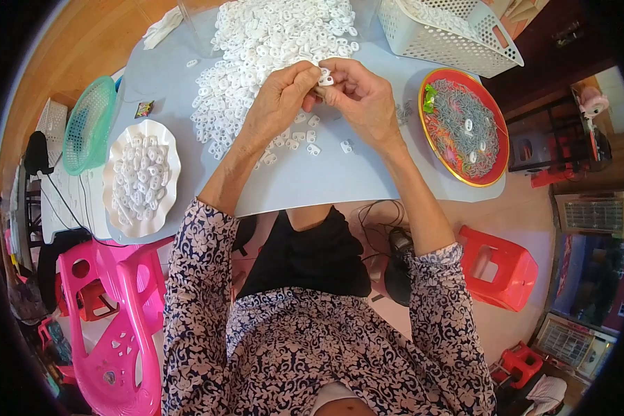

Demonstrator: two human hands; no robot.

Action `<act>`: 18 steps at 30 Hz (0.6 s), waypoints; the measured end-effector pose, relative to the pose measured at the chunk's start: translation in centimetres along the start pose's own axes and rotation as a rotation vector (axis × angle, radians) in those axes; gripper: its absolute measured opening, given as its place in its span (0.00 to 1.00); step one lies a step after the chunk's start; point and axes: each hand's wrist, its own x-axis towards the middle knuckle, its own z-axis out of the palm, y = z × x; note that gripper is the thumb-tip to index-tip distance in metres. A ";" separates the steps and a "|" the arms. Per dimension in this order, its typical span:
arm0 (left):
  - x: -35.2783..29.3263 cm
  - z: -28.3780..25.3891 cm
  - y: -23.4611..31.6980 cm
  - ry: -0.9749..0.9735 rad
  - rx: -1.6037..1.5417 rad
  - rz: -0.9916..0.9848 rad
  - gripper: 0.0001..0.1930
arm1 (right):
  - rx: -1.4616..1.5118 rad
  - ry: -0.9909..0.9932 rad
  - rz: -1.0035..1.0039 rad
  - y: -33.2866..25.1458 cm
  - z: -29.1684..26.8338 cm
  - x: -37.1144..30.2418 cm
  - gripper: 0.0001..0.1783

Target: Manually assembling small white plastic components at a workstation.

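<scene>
Over the table, my two hands meet around a small white plastic piece with two holes. The thumb and fingers of my right hand pinch it. My left hand is closed at its left side, fingertips pressed against it; whether they grip anything more is hidden. Behind and beneath my hands spreads a big heap of similar white pieces, with several loose ones in front. To the right stands a red, gold-rimmed tray of thin grey strands or small metal parts, with a few white pieces on top.
A scalloped white dish of white pieces stands left on the grey-blue table. Beyond it are a green basket and a small wrapper. A white perforated basket sits far right. Pink chair and red stool flank me.
</scene>
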 end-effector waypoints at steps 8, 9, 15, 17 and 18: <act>-0.1 0.1 0.0 0.020 0.040 0.066 0.16 | -0.143 0.004 -0.023 -0.2 0.0 0.0 0.15; -0.1 0.1 0.0 0.029 0.032 0.067 0.16 | -0.142 0.001 -0.021 -0.1 0.0 0.0 0.15; 0.0 0.0 -0.3 0.046 0.049 0.106 0.14 | 0.139 0.040 0.056 -0.7 -0.1 0.0 0.13; -0.1 0.0 -0.4 0.050 0.071 0.119 0.14 | 0.135 0.033 0.058 -0.8 -0.2 0.1 0.14; -0.1 0.0 -0.4 0.047 0.082 0.117 0.13 | 0.129 0.027 0.059 -0.8 -0.3 0.1 0.14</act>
